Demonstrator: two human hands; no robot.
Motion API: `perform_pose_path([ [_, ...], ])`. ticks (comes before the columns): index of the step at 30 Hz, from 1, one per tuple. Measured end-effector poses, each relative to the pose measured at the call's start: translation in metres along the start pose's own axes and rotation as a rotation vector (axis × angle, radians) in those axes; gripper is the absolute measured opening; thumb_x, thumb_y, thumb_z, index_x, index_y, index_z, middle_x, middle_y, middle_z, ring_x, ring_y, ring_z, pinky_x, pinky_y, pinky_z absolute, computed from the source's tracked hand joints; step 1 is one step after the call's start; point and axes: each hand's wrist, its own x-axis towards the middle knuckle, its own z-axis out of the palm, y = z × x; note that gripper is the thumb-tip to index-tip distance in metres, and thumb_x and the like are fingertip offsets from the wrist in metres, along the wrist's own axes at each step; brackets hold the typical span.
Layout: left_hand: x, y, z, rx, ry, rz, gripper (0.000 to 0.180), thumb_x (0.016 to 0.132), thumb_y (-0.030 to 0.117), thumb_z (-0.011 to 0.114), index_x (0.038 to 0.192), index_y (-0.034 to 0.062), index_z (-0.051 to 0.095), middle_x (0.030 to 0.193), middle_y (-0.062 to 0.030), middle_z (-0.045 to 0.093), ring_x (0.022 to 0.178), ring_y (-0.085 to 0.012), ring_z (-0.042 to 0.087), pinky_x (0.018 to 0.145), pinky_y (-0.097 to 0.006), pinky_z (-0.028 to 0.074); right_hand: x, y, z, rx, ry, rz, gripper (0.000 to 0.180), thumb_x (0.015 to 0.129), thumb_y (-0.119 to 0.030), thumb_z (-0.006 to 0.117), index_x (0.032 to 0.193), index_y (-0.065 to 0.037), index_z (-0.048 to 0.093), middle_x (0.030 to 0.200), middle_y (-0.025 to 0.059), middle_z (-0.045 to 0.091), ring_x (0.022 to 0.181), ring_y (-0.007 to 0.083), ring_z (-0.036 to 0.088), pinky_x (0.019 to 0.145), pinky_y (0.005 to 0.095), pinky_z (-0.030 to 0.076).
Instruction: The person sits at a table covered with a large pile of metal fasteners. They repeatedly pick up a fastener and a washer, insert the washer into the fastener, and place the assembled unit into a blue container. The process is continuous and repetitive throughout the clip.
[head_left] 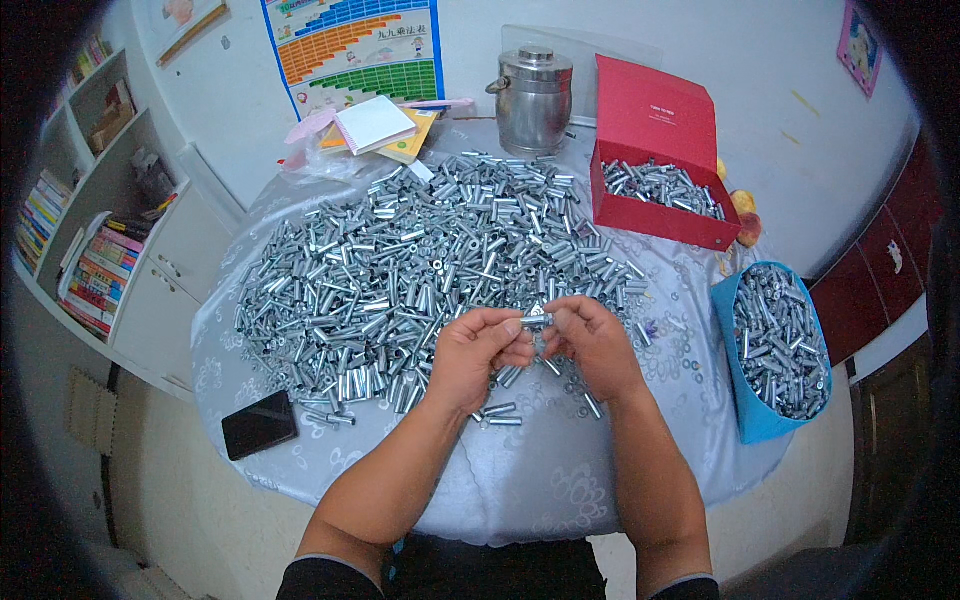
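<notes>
A large heap of short silver metal tubes (420, 260) covers the round table (520, 480), which has a pale patterned cloth. My left hand (478, 352) and my right hand (592, 345) meet just in front of the heap. Between their fingertips they pinch one metal tube (536, 319), held level above the cloth. A few loose tubes and small washers (500, 413) lie under and beside my hands.
A red box (655, 215) with its lid up holds tubes at the back right. A blue bag (775, 350) full of tubes sits at the right edge. A steel canister (534, 98), books (380, 130), and a black phone (259, 424) also stand on the table. Shelves line the left wall.
</notes>
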Motion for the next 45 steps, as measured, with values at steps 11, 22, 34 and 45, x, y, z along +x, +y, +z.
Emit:
perform_pose_path([
  [11,-0.003,-0.004,0.005,0.132,-0.077,0.094,0.02,0.087,-0.001,0.062,0.106,-0.0037,0.064,0.094,-0.0149,0.068,0.081,-0.0202,0.069,0.073,-0.031,0.059,-0.003,-0.004,-0.005,0.1,-0.011,0.058,0.018,0.092,-0.013,0.06,0.101,0.003,0.06,0.082,0.0062,0.063,0.072,0.0124,0.061,0.067,0.0252,0.05],
  [22,-0.017,0.008,0.071,0.065,-0.266,-0.222,0.02,0.09,0.006,0.062,0.107,-0.0054,0.062,0.093,-0.0145,0.068,0.079,-0.0201,0.069,0.07,-0.029,0.059,-0.081,-0.032,-0.054,-0.195,0.206,-0.19,0.02,0.088,-0.004,0.065,0.107,0.001,0.063,0.089,0.0066,0.066,0.079,0.0119,0.063,0.072,0.0257,0.051],
  [34,-0.014,-0.083,0.181,0.206,-0.68,-0.16,0.022,0.086,0.003,0.065,0.106,-0.0058,0.062,0.096,-0.0147,0.067,0.084,-0.0217,0.068,0.076,-0.031,0.057,-0.166,-0.044,-0.135,-0.038,0.661,-0.27,0.015,0.089,-0.005,0.061,0.102,0.003,0.061,0.082,0.007,0.064,0.067,0.0119,0.061,0.064,0.0259,0.053],
  [45,0.002,-0.103,0.22,-0.014,-0.48,-0.267,0.022,0.09,0.01,0.063,0.104,-0.0071,0.061,0.096,-0.0144,0.067,0.082,-0.0194,0.067,0.075,-0.029,0.057,-0.17,-0.09,-0.176,0.026,0.906,-0.189,0.043,0.09,-0.006,0.058,0.128,0.009,0.044,0.093,0.0153,0.067,0.075,0.0175,0.065,0.07,0.0289,0.056],
])
